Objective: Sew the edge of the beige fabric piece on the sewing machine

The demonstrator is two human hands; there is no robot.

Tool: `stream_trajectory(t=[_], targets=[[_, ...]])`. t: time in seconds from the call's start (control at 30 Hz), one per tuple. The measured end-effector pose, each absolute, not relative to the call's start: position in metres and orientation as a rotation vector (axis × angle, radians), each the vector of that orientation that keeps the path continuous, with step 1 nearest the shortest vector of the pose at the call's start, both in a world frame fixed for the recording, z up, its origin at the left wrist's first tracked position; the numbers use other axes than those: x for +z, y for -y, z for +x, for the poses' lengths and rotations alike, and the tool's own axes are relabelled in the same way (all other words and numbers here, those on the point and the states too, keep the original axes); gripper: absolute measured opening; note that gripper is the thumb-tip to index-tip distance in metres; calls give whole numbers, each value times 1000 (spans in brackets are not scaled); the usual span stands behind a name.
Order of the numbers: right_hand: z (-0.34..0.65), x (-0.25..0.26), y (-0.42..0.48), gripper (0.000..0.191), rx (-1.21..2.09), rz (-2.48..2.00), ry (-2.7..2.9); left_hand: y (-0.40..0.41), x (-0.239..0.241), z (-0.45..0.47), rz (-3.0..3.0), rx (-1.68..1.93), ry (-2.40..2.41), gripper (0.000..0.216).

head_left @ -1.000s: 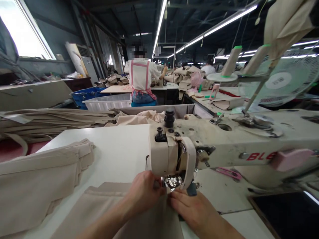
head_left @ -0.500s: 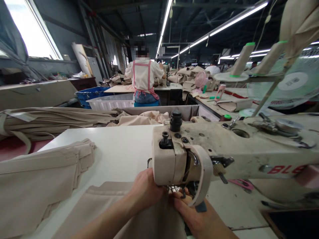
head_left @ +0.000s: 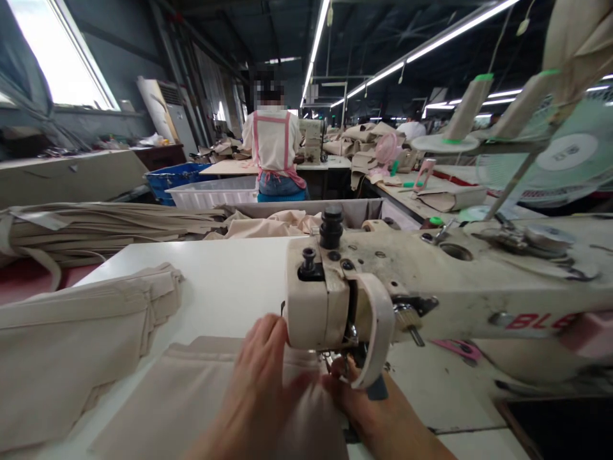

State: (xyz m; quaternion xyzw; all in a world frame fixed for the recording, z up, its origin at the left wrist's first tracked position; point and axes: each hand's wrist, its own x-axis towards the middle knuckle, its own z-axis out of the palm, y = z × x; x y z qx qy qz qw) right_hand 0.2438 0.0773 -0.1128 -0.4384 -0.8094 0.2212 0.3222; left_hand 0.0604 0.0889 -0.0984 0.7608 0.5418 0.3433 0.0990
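Note:
A worn cream sewing machine point(head_left: 431, 287) stretches across the white table point(head_left: 225, 281). A beige fabric piece point(head_left: 177, 396) lies under its needle head. My left hand point(head_left: 263, 377) rests flat on the fabric just left of the presser foot, fingers spread. My right hand point(head_left: 368, 409) presses the fabric at the needle, fingertips under the machine head and partly hidden by it. Whether it pinches the cloth is hidden.
A stack of folded beige pieces point(head_left: 71, 338) lies at the left. Long beige strips point(head_left: 96, 230) pile behind the table. A person in a pink apron point(head_left: 272, 147) sits ahead, back turned. Thread cones point(head_left: 467, 105) and a fan point(head_left: 565, 153) stand at the right.
My left hand has opened from a curled grip at the presser foot to lie flat on the fabric. The view shifted slightly; the right hand stays at the needle.

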Motion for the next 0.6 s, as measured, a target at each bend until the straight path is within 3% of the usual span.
stream_trajectory(t=[0.1,0.2,0.27,0.33,0.6], targets=[[245,-114,-66,29,652,-1147,2119,-53,-117,62,2070,805,-1516,16],[243,-124,-45,30,1153,-1235,1697,-39,-126,61,1906,740,-1427,30],[239,-130,-32,52,1588,-1236,1160,-40,-125,59,1812,765,-1368,39],[234,-133,-24,68,1785,-1151,814,-43,-122,56,1770,789,-1314,42],[223,-128,-24,62,1716,-1197,678,-47,-125,49,1843,848,-1132,44]])
